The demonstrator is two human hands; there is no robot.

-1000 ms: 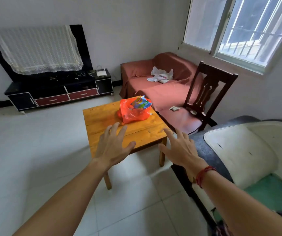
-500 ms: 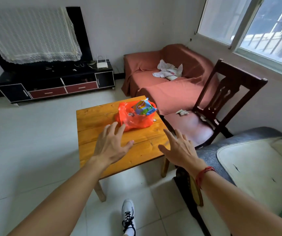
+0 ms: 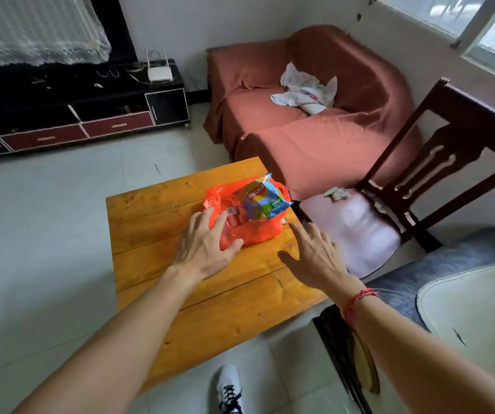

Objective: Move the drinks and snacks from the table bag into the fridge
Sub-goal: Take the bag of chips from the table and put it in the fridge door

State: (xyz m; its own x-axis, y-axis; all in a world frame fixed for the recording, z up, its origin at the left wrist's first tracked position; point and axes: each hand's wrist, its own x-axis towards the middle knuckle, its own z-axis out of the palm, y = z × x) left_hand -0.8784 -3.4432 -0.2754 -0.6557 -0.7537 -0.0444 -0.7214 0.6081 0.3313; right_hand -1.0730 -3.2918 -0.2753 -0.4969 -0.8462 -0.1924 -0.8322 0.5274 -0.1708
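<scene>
An orange plastic bag [image 3: 258, 233] lies on the far right part of a small wooden table [image 3: 156, 216]. A blue and green crisp packet [image 3: 262, 201] sticks out of its top, and a red-capped drink [image 3: 234, 219] shows through the plastic. My left hand [image 3: 202, 249] is spread open at the bag's near left side, fingertips at or over the plastic. My right hand [image 3: 315, 253] hovers open over the table just right of the bag, not touching it. No fridge is in view.
A dark wooden chair [image 3: 419, 186] with a pale seat stands against the table's right edge. A red-covered sofa [image 3: 315, 127] is behind it. A black TV cabinet [image 3: 84, 115] lines the far wall. A grey armchair [image 3: 455, 270] is at right. My shoe [image 3: 229, 389] is on the tiled floor.
I have stepped closer to the table. Both open hands have moved forward, and my left hand has reached the bag's side.
</scene>
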